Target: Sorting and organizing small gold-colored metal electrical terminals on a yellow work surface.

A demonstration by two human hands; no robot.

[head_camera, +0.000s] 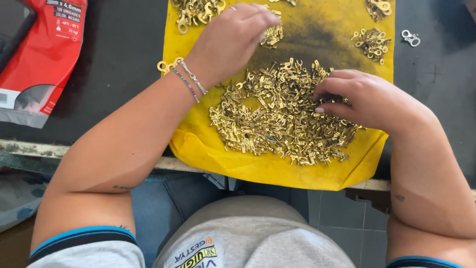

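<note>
Lap: grey shirt and blue trousers at the bottom edge, nearest the camera.
Worktop (114,69): dark, with a worn front edge; a yellow cloth (277,171) hangs over that edge.
Terminals (277,119): a broad heap of small brass pieces, flat and shiny, some with ring ends; they lie every way, so the heap has no one long axis. It sits mid-cloth, between the two forearms.
Right hand (359,97): resting on the heap's right side, fingers curled together into the pieces; whether it pinches one I cannot tell (the fingertips are buried).
Left hand (233,37): farther out, beyond the heap, fingers bunched down on a small pile (272,35); what it grips is hidden. Bracelets circle the wrist.
Nearer hand: the right one is already on the heap; the left one is well past it.
Far piles: sorted clusters at top left (196,11) and top right (373,43) of the cloth.
Bag (47,54): red packet, far left, well apart.
Clip (411,38): silver, off the cloth, far right.
</note>
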